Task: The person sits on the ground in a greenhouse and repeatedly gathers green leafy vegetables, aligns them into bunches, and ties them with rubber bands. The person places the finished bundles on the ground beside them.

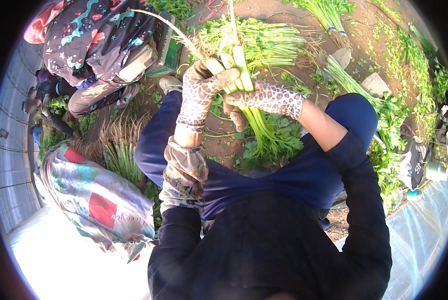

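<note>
Between my knees I hold a few celery plants (255, 122), root ends up and leaves hanging down. My left hand (203, 84), in a leopard-print glove, grips the pale stalk bases near the roots. Lower on the same stalks, my right hand (261, 98) is closed around them in a matching glove. Thin roots rise above my left hand, one long strand bending to the left. Beyond my hands, a pile of celery (272, 45) lies on the soil with its roots to the right.
A person in a patterned jacket (92, 41) sits close at the upper left. A printed cloth (107, 202) lies by celery standing roots-up (122, 153). Tied celery (331, 18) is at the upper right, near stones (376, 84). Plastic sheeting (415, 225) covers the lower right.
</note>
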Tool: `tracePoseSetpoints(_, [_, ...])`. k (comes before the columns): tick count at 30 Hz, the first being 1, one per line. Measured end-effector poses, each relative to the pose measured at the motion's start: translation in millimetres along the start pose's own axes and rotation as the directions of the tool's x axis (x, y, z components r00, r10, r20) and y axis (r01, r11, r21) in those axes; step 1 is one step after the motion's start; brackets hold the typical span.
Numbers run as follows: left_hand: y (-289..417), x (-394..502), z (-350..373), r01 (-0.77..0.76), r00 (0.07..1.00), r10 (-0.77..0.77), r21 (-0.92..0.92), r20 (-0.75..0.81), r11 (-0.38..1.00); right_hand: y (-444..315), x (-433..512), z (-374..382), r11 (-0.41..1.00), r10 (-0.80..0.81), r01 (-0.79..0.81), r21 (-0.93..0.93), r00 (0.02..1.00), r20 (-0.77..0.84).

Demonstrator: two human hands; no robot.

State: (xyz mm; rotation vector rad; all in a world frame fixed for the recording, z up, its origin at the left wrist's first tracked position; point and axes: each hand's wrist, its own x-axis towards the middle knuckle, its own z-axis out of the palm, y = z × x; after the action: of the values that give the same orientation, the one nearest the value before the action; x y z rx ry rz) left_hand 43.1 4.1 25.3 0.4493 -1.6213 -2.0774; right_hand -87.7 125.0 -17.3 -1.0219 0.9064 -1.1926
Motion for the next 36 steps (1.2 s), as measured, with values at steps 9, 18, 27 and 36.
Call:
tracePoseSetpoints(9, [-8, -7, 6, 0.016, 0.998, 0.005, -0.368, 0.057, 0.929, -5, -16, 8, 0.901, -0.013, -0.19, 0.391, 0.888, 0.46])
tracePoseSetpoints(18, [9, -6, 3, -0.037, 0.99, 0.028, 0.066, 0.14, 0.997, 10, -4, 6, 0.995, 0.026, -0.044, 0.084, 0.98, 0.199])
tracePoseSetpoints(27, [14, -30, 12, 0.186, 0.959, -0.166, -0.067, 0.231, 0.98, 30, 1, 19, 0.999, 0.053, -0.054, -0.003, 0.977, 0.205])
tracePoseSetpoints(36, [42, -34, 16, -0.262, 0.951, 0.254, -0.026, -0.176, 0.965, 52, 2, 5, 0.744, 0.455, -0.401, -0.534, 0.89, -0.033])
